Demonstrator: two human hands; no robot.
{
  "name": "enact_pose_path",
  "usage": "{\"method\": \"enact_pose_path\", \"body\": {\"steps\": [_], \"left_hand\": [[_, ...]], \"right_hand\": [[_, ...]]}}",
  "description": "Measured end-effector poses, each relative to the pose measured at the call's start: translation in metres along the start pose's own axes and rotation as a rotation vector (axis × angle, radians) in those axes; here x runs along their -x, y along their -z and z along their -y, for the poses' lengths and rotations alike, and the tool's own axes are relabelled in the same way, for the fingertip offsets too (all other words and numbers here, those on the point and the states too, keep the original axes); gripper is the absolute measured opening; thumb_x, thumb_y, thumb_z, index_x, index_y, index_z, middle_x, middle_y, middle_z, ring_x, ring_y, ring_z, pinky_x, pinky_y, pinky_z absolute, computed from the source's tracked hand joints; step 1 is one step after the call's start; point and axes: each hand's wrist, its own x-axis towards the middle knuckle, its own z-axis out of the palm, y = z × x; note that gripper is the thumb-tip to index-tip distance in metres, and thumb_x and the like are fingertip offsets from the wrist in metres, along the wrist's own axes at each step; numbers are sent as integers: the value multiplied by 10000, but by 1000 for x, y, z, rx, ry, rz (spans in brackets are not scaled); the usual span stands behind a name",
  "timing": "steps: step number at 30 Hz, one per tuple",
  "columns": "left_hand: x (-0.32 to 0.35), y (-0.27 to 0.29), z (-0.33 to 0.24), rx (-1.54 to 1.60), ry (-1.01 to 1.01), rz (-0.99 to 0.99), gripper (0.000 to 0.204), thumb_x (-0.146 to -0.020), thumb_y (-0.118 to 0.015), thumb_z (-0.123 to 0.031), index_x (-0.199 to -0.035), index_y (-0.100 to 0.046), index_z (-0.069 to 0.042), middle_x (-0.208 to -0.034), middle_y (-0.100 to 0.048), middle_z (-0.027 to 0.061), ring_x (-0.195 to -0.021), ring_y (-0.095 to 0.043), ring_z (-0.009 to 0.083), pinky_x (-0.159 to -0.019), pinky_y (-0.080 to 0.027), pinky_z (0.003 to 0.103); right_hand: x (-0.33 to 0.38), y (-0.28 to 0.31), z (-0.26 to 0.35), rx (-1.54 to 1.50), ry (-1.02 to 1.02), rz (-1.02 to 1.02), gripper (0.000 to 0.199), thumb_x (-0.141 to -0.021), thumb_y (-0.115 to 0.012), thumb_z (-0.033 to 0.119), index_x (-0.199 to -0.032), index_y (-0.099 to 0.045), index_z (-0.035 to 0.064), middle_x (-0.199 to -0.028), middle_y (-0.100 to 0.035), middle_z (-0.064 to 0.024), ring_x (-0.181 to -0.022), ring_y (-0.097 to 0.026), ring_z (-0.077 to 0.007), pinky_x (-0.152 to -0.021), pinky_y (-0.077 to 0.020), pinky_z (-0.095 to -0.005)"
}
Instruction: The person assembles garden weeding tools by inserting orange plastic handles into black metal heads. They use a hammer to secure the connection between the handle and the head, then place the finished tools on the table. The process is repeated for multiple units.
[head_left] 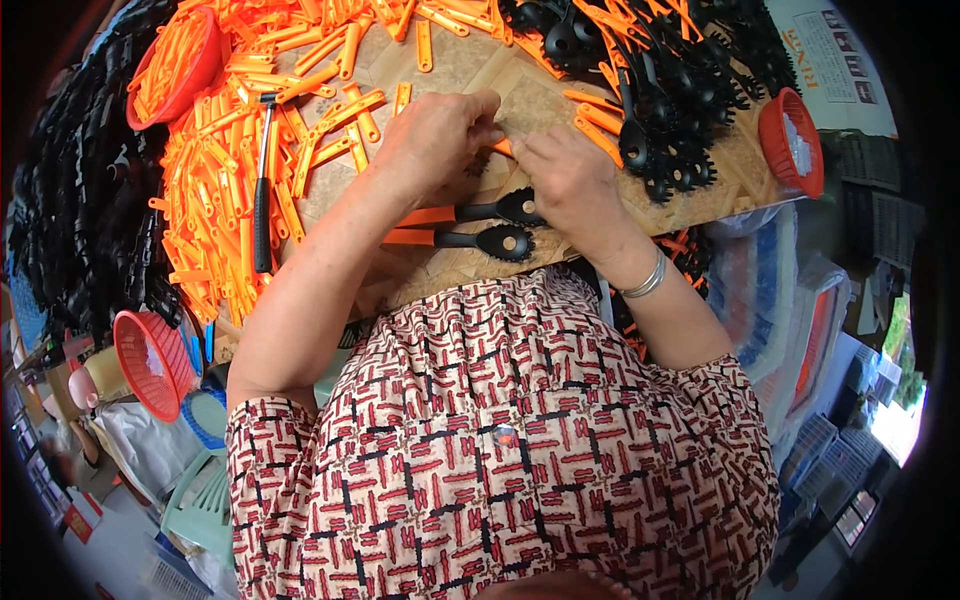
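Observation:
My left hand (440,135) and my right hand (570,180) are close together over the table, both with curled fingers. Between them shows a short piece of an orange handle (502,147), at the fingertips of my right hand. What my left fingers pinch is hidden behind the hand. Nearer to me lie two black pasta servers with orange handles: one (508,242) close to the table's front edge, another (519,207) just beyond it, beneath my hands. A hammer (263,200) with a black grip rests on the orange handles to the left.
Loose orange handles (220,180) pile up on the table's left, beside a red basket (190,70) of them. Black parts (90,200) heap at the far left. Black utensil heads (690,110) lie at the right, near another red basket (790,145). A third red basket (155,365) stands lower left.

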Motion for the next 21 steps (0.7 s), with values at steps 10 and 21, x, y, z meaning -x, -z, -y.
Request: {"method": "enact_pose_path", "body": {"steps": [10,21], "left_hand": [[5,-10,7,-143,-405,-193,227,-823,-779,-173,-1038,-725,-126,-1002,-653,48,-1048,-593,282,-911,-476,424],[46,4,0,122,-382,-386,260,-843,-765,-33,-1088,-683,-62,-965,-657,97,-890,-662,293,-749,-554,382]], "right_hand": [[-7,3,-18,-405,-378,116,265,-856,-692,148,-1091,-717,29,-955,-680,-180,-898,-654,-399,-808,-522,-456],[-18,22,7,-179,-50,-21,163,-881,-710,156,-1006,-687,55,-813,-647,-117,-784,-658,-339,-748,-514,-444]]}}
